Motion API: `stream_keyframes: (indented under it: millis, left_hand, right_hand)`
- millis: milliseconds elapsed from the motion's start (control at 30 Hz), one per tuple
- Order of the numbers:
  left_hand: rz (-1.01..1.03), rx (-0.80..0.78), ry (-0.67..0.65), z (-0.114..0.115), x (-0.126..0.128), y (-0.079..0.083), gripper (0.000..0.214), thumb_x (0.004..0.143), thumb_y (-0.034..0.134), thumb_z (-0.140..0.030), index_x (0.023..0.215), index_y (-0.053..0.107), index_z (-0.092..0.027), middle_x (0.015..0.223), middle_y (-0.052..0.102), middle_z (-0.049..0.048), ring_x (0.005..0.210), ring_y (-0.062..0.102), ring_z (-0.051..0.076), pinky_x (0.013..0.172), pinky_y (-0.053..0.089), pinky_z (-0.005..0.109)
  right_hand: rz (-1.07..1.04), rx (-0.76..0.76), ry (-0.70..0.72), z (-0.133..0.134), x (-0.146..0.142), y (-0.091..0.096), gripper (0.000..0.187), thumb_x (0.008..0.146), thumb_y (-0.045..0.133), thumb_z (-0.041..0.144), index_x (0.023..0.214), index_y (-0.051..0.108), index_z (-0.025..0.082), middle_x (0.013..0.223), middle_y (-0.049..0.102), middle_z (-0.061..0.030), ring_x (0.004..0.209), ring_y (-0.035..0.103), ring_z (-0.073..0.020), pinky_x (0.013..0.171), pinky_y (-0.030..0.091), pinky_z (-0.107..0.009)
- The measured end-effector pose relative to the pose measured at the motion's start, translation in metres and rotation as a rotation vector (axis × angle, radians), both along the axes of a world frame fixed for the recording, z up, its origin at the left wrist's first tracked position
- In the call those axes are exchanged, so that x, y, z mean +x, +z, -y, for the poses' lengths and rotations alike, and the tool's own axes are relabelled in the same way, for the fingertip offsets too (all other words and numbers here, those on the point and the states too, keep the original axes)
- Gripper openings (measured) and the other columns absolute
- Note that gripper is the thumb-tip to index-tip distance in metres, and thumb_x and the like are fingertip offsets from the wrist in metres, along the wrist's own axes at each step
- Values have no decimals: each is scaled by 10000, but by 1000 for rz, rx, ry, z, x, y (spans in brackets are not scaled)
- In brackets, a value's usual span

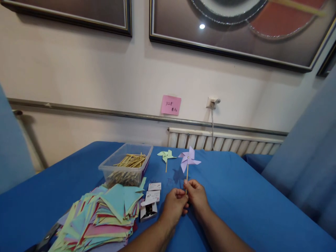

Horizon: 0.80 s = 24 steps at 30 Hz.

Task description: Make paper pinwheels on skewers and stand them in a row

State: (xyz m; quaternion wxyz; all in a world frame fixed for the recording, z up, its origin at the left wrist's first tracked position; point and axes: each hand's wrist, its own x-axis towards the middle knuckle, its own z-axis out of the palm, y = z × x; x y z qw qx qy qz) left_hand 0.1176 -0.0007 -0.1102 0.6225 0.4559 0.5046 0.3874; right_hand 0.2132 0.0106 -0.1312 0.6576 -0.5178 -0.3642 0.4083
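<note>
A purple paper pinwheel [189,159] stands upright on a thin wooden stick [187,176] above the blue table [236,196]. My left hand [174,206] and my right hand [196,196] meet at the stick's lower end, both pinched closed on it. A green pinwheel [166,156] on its own stick lies flat on the cloth just beyond, to the left of the purple one.
A clear plastic tub [126,164] holds several wooden sticks. A heap of coloured paper sheets [105,217] covers the near left. Small white packets [152,199] lie beside the heap. A radiator [223,141] and a pink note [170,105] are on the wall behind.
</note>
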Motion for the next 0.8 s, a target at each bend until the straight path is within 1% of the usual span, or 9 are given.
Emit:
stream_keyframes:
  millis: [267, 367, 467, 633, 800]
  left_hand:
    - [11, 29, 28, 0, -2, -1, 183, 630, 649, -230, 698, 489, -176, 537, 514, -69, 419, 491, 75, 408, 415, 198]
    - [18, 40, 36, 0, -2, -1, 212, 618, 669, -261, 691, 487, -180, 523, 516, -69, 411, 483, 76, 408, 410, 200]
    - [21, 55, 42, -1, -3, -1, 223, 619, 674, -278, 679, 482, -181, 518, 532, -62, 403, 475, 76, 410, 406, 203]
    - [14, 75, 56, -3, -3, -1, 197, 636, 656, -270, 666, 484, -177, 516, 542, -53, 397, 470, 77, 408, 398, 203]
    - [4, 85, 61, -2, -3, 0, 178, 644, 649, -256, 668, 492, -175, 523, 553, -45, 398, 477, 80, 409, 401, 205]
  right_hand:
    - [-24, 14, 41, 0, -4, 0, 405, 613, 689, 535, 546, 535, 166, 476, 474, 51, 425, 387, -76, 409, 304, -199]
    - [-43, 1, 66, 1, -4, 0, 417, 616, 684, 546, 557, 524, 165, 452, 460, 60, 387, 354, -62, 375, 273, -190]
    - [-68, -4, 103, 3, -5, 0, 409, 621, 689, 536, 589, 516, 167, 426, 447, 71, 347, 325, -50, 342, 235, -179]
    - [-95, 7, 129, 3, -6, -1, 408, 597, 719, 520, 664, 517, 172, 433, 454, 85, 329, 346, -49, 335, 247, -171]
    - [-69, 0, 112, 1, -6, -3, 427, 589, 716, 541, 608, 489, 179, 395, 447, 81, 322, 354, -59, 336, 250, -179]
